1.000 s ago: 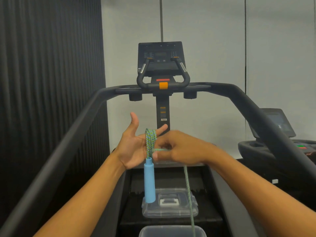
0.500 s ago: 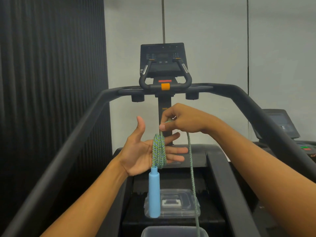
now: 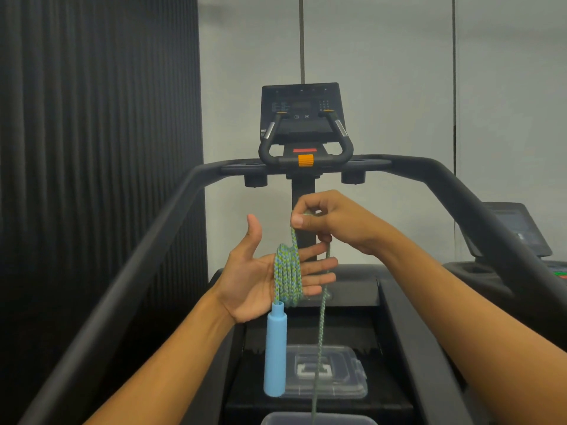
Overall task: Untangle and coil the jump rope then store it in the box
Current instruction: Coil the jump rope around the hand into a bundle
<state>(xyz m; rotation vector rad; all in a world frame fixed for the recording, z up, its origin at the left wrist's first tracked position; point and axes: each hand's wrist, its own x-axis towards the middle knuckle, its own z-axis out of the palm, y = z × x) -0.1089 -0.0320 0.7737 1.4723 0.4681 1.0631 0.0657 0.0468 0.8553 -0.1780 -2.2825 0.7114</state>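
The left hand (image 3: 260, 280) lies open as a spool while the right hand (image 3: 331, 222) pinches the rope (image 3: 287, 277) to wrap another loop.

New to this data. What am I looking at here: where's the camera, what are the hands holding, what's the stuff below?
There is no robot: one wide-angle camera on a person's head looks forward and down at their bare hands. They stand at a treadmill.

The left hand is open, palm up, with a green-blue jump rope wound in several loops around its fingers. A blue handle hangs from the loops.

The right hand pinches the rope just above the coil; the free length drops down past the left fingers.

Below lie a clear lid on the treadmill and, at the bottom edge, the rim of a clear box.
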